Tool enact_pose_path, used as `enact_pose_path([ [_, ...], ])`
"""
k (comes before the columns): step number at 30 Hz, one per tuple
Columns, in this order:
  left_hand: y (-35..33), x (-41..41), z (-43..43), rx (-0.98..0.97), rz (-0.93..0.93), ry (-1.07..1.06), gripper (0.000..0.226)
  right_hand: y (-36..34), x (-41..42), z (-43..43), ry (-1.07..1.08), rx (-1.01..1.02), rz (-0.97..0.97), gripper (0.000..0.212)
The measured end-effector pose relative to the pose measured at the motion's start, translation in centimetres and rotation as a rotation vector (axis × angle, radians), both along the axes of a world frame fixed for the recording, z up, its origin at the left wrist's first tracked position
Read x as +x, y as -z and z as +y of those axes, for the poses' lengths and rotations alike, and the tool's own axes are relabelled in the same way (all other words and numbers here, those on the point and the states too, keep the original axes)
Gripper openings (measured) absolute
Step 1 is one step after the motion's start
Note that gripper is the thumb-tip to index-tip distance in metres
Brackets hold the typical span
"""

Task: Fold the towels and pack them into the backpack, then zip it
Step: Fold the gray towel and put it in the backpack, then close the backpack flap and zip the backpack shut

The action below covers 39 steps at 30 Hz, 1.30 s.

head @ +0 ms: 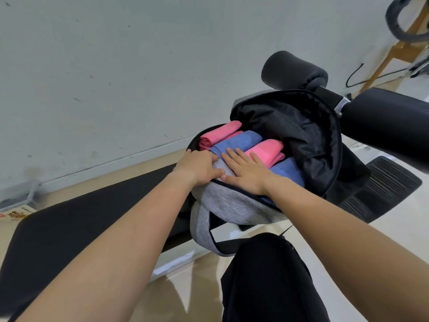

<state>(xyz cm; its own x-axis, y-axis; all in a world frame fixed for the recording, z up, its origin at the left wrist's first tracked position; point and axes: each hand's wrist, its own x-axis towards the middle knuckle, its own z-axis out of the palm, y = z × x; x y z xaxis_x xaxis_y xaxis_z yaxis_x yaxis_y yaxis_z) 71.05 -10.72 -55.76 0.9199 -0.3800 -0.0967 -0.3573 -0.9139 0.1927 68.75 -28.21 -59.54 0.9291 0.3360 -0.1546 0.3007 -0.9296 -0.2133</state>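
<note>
The black padded bench (69, 228) carries the grey backpack (232, 205), which lies on its back at the bench's right end, just in front of the person. Its mouth is wide open and the black-lined flap (290, 126) is thrown back to the far right.

Folded towels stand side by side in the main compartment. From far left to near right they are a pink towel (220, 133), a blue towel (236, 141), a second pink towel (267, 151) and a second blue towel (287, 171). A grey towel (220, 167) sits at the near-left rim under both hands.

The left hand (197, 167) has its fingers curled down over the grey towel's edge and holds it at the rim. The right hand (249, 174) lies flat with straight fingers, pressing on the grey towel and the blue one beside it, and grips nothing.

The towels look soft, light and springy, so they will likely bulge back up unless pressed flat. The backpack is limp cloth. To zip it, it probably needs the flap pulled over by its edge and the rim held taut near the zip, which cannot be made out here.
</note>
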Motion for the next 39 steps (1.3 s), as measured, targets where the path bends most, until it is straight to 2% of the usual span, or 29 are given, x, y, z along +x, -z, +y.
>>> enact_pose_path([
  [2, -0.2, -0.2, 0.2, -0.053, 0.01, -0.025, 0.029, -0.9, -0.3, -0.2, 0.018, 0.047, 0.02, 0.076],
  [5, -1.4, -0.3, 0.7, -0.231, 0.007, -0.105, 0.043, -3.5, -1.2, -0.8, 0.102, 0.195, -0.009, 0.073],
  [7, -2.9, -0.7, 0.7, -0.301, -0.01, -0.118, 0.039, -5.5, -2.0, -1.8, 0.161, 0.254, -0.076, 0.066],
  [16, -7.3, -2.1, -2.8, -0.21, -0.039, -0.027, 0.037, -10.7, -6.0, -8.7, 0.356, 0.137, -0.228, 0.063],
  [20, -7.6, -1.3, -6.3, -0.233, -0.066, 0.067, 0.037, -10.2, -6.3, -12.1, 0.511, 0.113, -0.246, 0.062],
  [25, -7.4, 1.9, -11.5, -0.256, -0.202, 0.135, 0.039, -7.7, -5.1, -15.6, 0.723, 0.167, -0.25, 0.056],
  [29, -6.4, 4.2, -14.8, -0.296, -0.181, 0.14, 0.038, -5.6, -3.6, -16.5, 0.751, 0.298, -0.214, 0.058],
  [34, -4.3, 4.9, -16.1, -0.292, -0.18, 0.161, 0.039, -5.0, -1.9, -15.7, 0.772, 0.506, -0.327, 0.067],
  [37, -4.3, 4.7, -15.0, -0.322, -0.175, 0.146, 0.04, -6.3, -1.5, -14.4, 0.882, 0.761, -0.341, 0.061],
  [39, -4.8, 4.5, -14.0, -0.338, -0.178, 0.133, 0.044, -7.6, -1.3, -13.2, 0.846, 0.786, -0.371, 0.047],
])
